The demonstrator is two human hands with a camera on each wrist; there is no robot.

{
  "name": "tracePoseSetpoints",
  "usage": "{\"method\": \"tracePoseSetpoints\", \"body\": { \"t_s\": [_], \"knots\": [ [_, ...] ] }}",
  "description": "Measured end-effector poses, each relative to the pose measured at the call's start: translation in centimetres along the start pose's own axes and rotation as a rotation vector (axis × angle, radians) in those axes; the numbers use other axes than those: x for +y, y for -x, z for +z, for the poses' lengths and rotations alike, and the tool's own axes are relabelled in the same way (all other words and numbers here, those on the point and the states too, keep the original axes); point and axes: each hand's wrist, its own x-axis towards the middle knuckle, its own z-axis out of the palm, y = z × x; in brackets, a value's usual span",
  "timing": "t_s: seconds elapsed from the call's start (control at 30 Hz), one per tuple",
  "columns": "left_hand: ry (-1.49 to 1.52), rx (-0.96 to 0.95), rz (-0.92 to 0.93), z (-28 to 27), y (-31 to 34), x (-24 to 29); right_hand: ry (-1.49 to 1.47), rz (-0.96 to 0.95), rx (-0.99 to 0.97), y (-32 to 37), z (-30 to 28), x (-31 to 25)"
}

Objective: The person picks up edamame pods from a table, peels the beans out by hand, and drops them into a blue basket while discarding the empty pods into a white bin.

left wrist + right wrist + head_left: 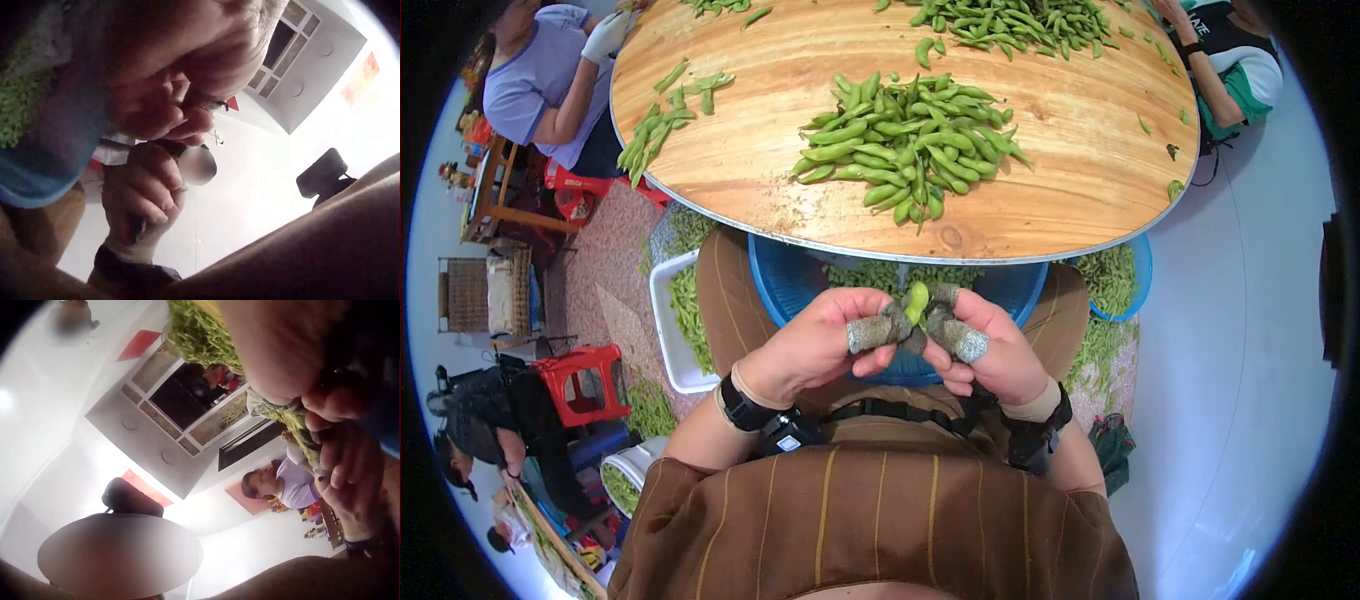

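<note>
In the head view, a green soybean pod point(917, 300) sits between both hands, over the lap and just off the table's near edge. My left hand point(820, 335) pinches it from the left with thumb and fingertips. From the other side, my right hand point(1000, 350) pinches it too, fingertips right against those of the left. Grey wraps cover the thumbs and some fingertips. Beneath the hands is a blue basin point(762, 285) with shelled green beans point(850, 275) in it. Both wrist views show the fingers curled close together, the pod largely hidden there.
A pile of pods point(910, 145) lies on the wooden table point(740, 160), with more at its far side. A white tub point(662, 310) stands at left, a blue basket point(1142, 275) at right. People sit across the table; a red stool point(580, 380) is at left.
</note>
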Motion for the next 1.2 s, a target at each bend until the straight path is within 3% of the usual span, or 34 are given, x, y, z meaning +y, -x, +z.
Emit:
{"method": "tracePoseSetpoints", "body": {
  "t_s": [0.23, 0.33, 0.4, 0.43, 0.5, 0.53, 0.6, 0.67, 0.73, 0.77, 0.8, 0.83, 0.87, 0.9, 0.93, 0.97, 1.03, 1.1, 1.13, 1.2],
  "knots": [
    [-0.044, -0.002, -0.133, 0.0, 0.1, -0.1, 0.053, -0.011, 0.070, -0.6, -0.5, -0.1],
    [-0.243, 0.099, -0.058, 0.8, -0.2, -0.5, 0.209, -0.095, 0.155, -1.2, -1.1, 0.7],
    [-0.885, 0.170, 0.321, 0.4, -0.4, -1.2, 0.255, -0.109, 0.187, -1.2, -1.1, 0.9],
    [-0.885, 0.173, 0.319, 0.5, -0.2, -1.0, 0.303, -0.125, 0.219, -1.2, -1.1, 1.0],
    [-0.336, 0.091, -0.055, 0.9, 0.1, 0.0, 0.299, -0.119, 0.179, -1.0, -1.2, 0.5],
    [-0.335, 0.091, -0.058, 0.7, 0.1, 0.0, 0.296, -0.114, 0.140, -0.9, -1.2, 0.3],
    [0.061, -0.022, -0.069, 0.3, 0.1, -0.1, 0.296, -0.111, 0.126, -0.8, -1.5, 0.4],
    [0.002, 0.017, -0.053, 0.1, 0.0, -0.4, 0.300, -0.110, 0.109, -1.2, -1.7, 0.9],
    [-0.056, 0.059, -0.037, 0.3, 0.0, -0.3, 0.819, -0.580, 0.313, -1.9, -1.8, 2.0],
    [-0.313, 0.149, -0.065, 0.6, 0.0, 0.1, 0.819, -0.580, 0.313, -1.9, -1.8, 2.0],
    [-0.571, 0.239, -0.093, 0.8, 0.0, 0.3, 1.008, -0.637, 0.294, -1.8, -1.8, 1.8],
    [-0.571, 0.238, -0.093, 0.5, 0.0, 0.1, 1.198, -0.691, 0.272, -1.7, -1.9, 1.6],
    [-0.738, 0.157, 0.065, 0.0, 0.0, -0.3, 1.389, -0.741, 0.247, -1.6, -2.0, 1.4],
    [-0.899, 0.074, 0.224, -0.4, 0.1, -0.6, 1.387, -0.738, 0.246, -1.4, -2.4, 1.4],
    [-0.896, 0.077, 0.221, -0.5, 0.3, -0.6, 1.395, -0.630, 0.154, -1.3, -2.8, 1.2],
    [-0.797, 0.023, 0.131, -0.6, 0.4, -0.4, 1.399, -0.524, 0.064, -1.3, -3.0, 1.0],
    [-0.696, -0.029, 0.040, -0.4, 0.7, -0.1, 1.289, -0.507, 0.051, -1.5, -2.6, 1.0],
    [-0.442, -0.026, -0.155, -0.1, 0.9, -0.1, 0.930, -0.439, 0.094, -1.8, -2.6, 1.6],
    [-0.442, -0.026, -0.154, -0.2, 0.9, -0.1, 0.930, -0.439, 0.094, -1.9, -2.7, 1.7],
    [-0.324, 0.063, -0.099, -0.6, 1.2, -0.4, 0.529, -0.066, 0.256, -2.1, -3.1, 2.2]
  ]
}}
